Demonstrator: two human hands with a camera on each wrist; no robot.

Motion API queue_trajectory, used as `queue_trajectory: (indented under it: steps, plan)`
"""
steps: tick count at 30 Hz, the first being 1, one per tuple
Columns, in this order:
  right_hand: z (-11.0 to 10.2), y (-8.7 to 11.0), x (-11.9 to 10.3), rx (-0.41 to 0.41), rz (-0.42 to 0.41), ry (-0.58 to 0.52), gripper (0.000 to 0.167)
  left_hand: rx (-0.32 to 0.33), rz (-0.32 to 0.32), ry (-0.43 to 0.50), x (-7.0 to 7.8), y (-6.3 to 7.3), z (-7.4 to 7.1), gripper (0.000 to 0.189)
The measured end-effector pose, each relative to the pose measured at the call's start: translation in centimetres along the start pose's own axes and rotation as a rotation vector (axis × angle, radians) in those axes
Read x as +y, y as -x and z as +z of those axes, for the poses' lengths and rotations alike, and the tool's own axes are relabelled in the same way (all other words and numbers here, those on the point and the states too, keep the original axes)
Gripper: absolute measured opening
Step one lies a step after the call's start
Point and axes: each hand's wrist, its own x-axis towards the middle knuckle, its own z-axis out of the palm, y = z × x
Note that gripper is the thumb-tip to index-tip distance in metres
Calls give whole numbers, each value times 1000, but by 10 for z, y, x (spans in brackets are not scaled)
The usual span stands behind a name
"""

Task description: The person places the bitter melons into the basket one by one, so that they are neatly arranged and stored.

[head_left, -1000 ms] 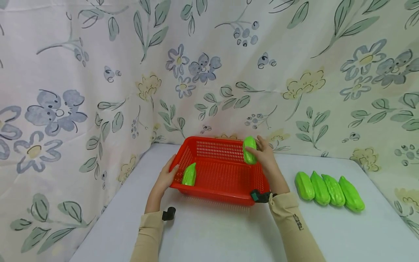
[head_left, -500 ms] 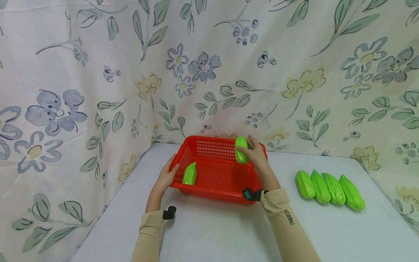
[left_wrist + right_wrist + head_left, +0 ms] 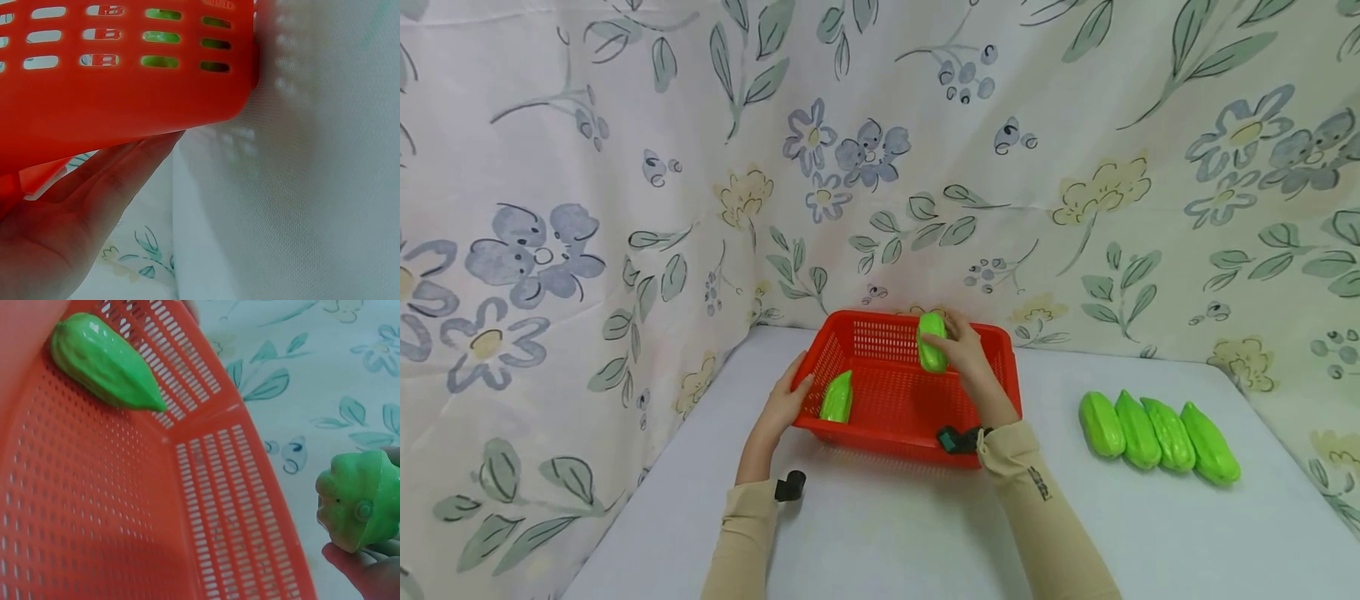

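A red plastic basket (image 3: 887, 400) stands on the table, its walls pierced with slots. My left hand (image 3: 782, 407) grips its left rim, thumb over the top and fingers (image 3: 119, 181) against the outer wall. My right hand (image 3: 967, 354) holds a bright green bitter melon (image 3: 932, 343) between thumb and fingers, raised above the back part of the basket. In the right wrist view that held melon (image 3: 356, 503) shows its lobed blunt end. Another bitter melon (image 3: 837, 398) lies inside at the left end, with its pointed tip toward the back.
Several more green bitter melons (image 3: 1167, 435) lie side by side on the white table (image 3: 880, 533), right of the basket. A floral curtain (image 3: 880, 167) hangs behind the table and along its left side. Small black cameras (image 3: 790, 486) sit at both wrists.
My right hand has carried the bitter melon leftward, from the basket's back right corner toward its middle. My left hand keeps its hold on the rim, and the basket stays in place.
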Motion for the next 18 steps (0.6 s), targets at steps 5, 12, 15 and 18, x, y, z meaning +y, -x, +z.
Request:
queue_trajectory:
  steps: [5,12,15,18]
  plan:
    - [11,-3,1,-31,11,-35,73,0,5,1,1,0,0,58]
    - [23,-4,-1,-48,10,-53,79,-1,-8,7,3,1,1,58]
    - [28,-5,-2,-46,2,-53,77,-1,-9,1,4,1,0,58]
    - [32,-5,-3,-56,-1,-50,76,-2,-12,-1,4,2,0,58]
